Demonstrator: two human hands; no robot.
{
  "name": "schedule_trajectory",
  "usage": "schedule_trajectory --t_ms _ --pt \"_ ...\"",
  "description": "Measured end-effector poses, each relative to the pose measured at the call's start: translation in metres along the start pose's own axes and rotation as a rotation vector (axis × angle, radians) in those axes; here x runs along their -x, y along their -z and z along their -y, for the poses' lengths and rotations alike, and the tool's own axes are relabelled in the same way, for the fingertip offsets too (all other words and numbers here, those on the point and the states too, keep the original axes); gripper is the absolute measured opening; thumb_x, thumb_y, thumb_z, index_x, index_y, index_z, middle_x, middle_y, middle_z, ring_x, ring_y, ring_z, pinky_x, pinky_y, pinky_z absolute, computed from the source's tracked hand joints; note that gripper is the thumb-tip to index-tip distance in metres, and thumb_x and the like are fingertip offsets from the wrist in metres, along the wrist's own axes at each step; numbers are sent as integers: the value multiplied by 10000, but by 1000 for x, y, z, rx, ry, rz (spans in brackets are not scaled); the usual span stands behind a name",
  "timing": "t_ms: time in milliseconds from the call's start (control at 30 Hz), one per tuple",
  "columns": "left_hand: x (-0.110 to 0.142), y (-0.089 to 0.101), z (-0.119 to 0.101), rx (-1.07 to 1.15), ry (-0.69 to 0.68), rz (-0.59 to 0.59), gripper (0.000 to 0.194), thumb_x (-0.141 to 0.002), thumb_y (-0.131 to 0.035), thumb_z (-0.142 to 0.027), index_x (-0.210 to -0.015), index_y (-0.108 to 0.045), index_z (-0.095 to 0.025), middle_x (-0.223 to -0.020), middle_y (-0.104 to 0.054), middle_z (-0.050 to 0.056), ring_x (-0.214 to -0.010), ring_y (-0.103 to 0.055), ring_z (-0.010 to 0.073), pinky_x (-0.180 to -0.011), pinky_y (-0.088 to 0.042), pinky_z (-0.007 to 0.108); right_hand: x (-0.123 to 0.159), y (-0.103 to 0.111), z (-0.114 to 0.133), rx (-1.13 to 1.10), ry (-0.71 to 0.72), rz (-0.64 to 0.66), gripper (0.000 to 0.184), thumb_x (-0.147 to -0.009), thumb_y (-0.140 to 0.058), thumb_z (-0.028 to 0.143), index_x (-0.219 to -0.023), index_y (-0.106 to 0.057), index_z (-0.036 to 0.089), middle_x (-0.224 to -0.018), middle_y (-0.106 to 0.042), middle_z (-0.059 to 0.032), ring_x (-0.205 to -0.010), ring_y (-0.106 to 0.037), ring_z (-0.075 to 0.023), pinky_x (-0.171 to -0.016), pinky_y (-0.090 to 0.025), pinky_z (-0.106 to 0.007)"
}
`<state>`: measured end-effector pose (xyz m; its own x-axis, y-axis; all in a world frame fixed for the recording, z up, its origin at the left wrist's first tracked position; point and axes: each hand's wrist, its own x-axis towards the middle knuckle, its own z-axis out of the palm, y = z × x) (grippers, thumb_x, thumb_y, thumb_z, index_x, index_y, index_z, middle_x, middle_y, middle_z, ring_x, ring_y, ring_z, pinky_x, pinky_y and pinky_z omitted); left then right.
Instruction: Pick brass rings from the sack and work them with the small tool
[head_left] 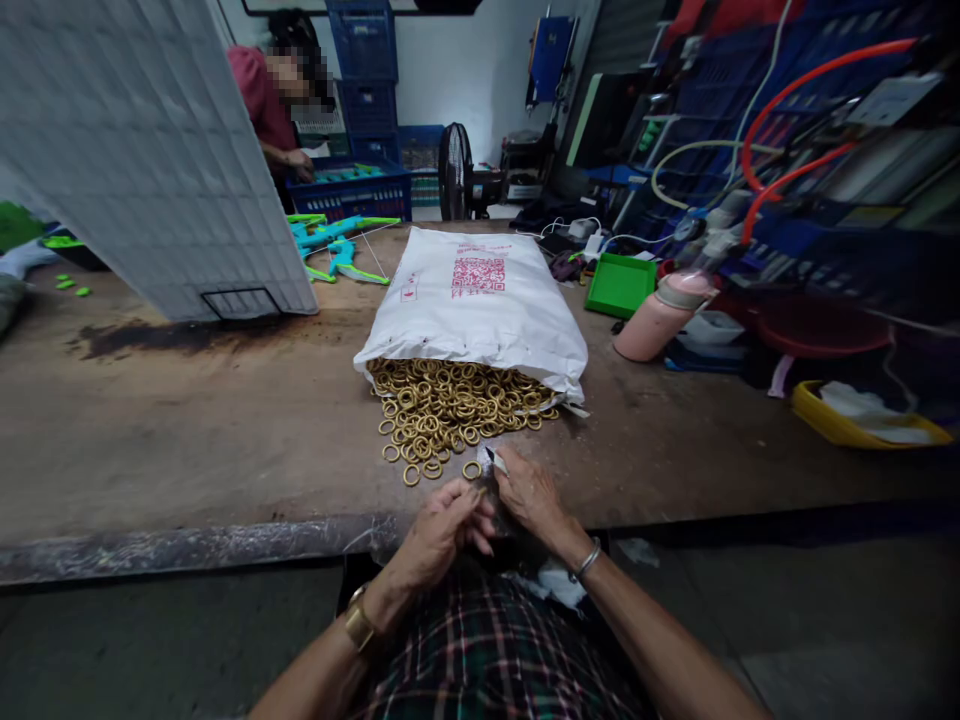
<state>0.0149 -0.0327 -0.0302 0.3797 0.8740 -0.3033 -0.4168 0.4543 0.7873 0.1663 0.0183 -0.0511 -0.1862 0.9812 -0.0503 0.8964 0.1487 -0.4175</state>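
In the head view, my left hand [454,518] is closed in a pinch at the table's front edge, and a small gold bit, seemingly a ring [481,493], shows at its fingertips. My right hand [534,492] is closed just beside it, around a small pale tool with a dark tip [495,458], whose kind I cannot make out. Just beyond both hands, a heap of gold rings [457,410] spills from the mouth of a white sack [420,290] with red print. One loose ring [472,470] lies nearest my fingers.
A grey ribbed panel [165,160] stands on the table at left, with blue-green toy crossbows [345,250] behind it. At right are a green tray [621,285], a pink bottle [664,320] and a yellow tray [862,425]. Another person [266,100] is at the back.
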Motion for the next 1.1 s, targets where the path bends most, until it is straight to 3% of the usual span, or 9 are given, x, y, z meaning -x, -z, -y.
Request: schedule_trajectory --t_ms 133,300,467,567,700,867,1033,1100 --pt "-2 15 1 143 4 -119 235 -744 -634 -342 -739 -546 -124 -775 -620 61 -582 -573 104 -462 -474 197 0 -7 12 -38 47 -44 162 -864 -409 240 -937 -546 194 -921 -622 -57 -838 -552 -172 -677 -334 -251" --pt "-3 25 0 370 88 -145 207 -703 -652 -258 -861 -574 -148 -678 -607 16 -533 -555 101 -443 -449 195 -2 -7 20 -28 51 30 199 -854 -434 230 -1014 -551 212 -1008 -606 -61 -918 -548 -180 -748 -351 -260" --pt "-13 27 3 484 165 -230 263 -651 -712 -305 -634 -516 -131 -620 -566 -2 -525 -541 80 -445 -426 179 -6 -13 14 -20 36 3 195 -801 -435 153 -955 -544 201 -982 -617 -61 -882 -553 -179 -711 -348 -254" --pt "-16 22 2 327 120 -299 325 -621 -737 -372 -687 -517 -143 -626 -556 -19 -522 -540 82 -417 -399 169 -5 -14 11 -108 26 -29 168 -800 -407 145 -919 -516 193 -874 -622 -53 -772 -555 -168 -657 -342 -255" --pt "-18 13 1 26 16 -295 384 -654 -691 -464 -844 -527 -173 -585 -508 -57 -451 -456 61 -364 -317 149 1 -8 15 -354 67 -64 99 -836 -369 223 -827 -466 201 -720 -548 -7 -643 -502 -143 -607 -346 -247" --pt "-20 11 0 -243 -53 -280 311 -736 -592 -476 -748 -533 -171 -478 -407 -83 -378 -311 46 -374 -246 172 6 -1 23 -573 96 -68 124 -829 -394 289 -766 -455 200 -683 -494 25 -623 -454 -117 -591 -353 -226" --pt "-18 9 -4 -541 -297 -294 223 -769 -556 -360 -681 -605 -162 -630 -569 -6 -593 -487 105 -571 -378 214 3 -4 21 -692 -28 53 221 -828 -387 362 -693 -446 197 -588 -454 47 -563 -421 -106 -554 -343 -223" --pt "-17 9 -4 -556 -298 -276 226 -763 -557 -365 -683 -606 -159 -641 -574 -2 -606 -492 111 -584 -382 219 2 -6 20 -674 -36 57 238 -819 -394 369 -662 -438 196 -583 -447 45 -577 -418 -108 -565 -341 -228"
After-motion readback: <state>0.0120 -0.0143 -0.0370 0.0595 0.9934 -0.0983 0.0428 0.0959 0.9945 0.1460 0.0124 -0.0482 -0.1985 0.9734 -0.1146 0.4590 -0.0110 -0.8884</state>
